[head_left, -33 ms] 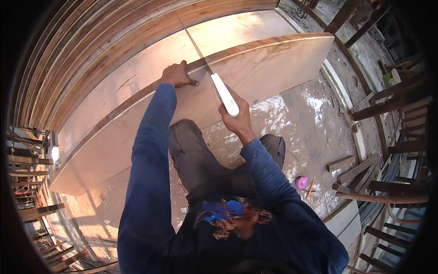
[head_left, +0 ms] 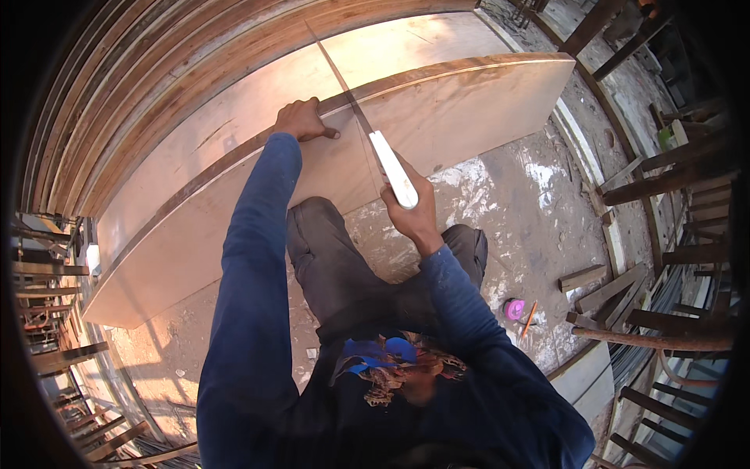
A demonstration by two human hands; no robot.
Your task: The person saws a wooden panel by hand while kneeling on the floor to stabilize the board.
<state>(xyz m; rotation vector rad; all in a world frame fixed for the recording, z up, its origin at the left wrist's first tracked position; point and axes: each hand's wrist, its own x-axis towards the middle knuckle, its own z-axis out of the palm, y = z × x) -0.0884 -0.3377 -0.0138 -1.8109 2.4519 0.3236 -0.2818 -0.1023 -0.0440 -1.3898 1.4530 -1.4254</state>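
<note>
Right hand [head_left: 414, 213]: wrapped firmly about the handle of the saw [head_left: 394, 170]. Left hand [head_left: 301, 121]: clasping the board [head_left: 461, 117] at its upper edge, thumb on the near face, just beside the blade. For sound sawing, advise holding the blade square to the edge, stroking long and lightly, and keeping that thumb clear. Board: stands on edge ahead of the knees; pale, faintly stained face, darker brown rim. Depth of any cut cannot be determined. Pencil [head_left: 529, 320] lies at right.
</note>
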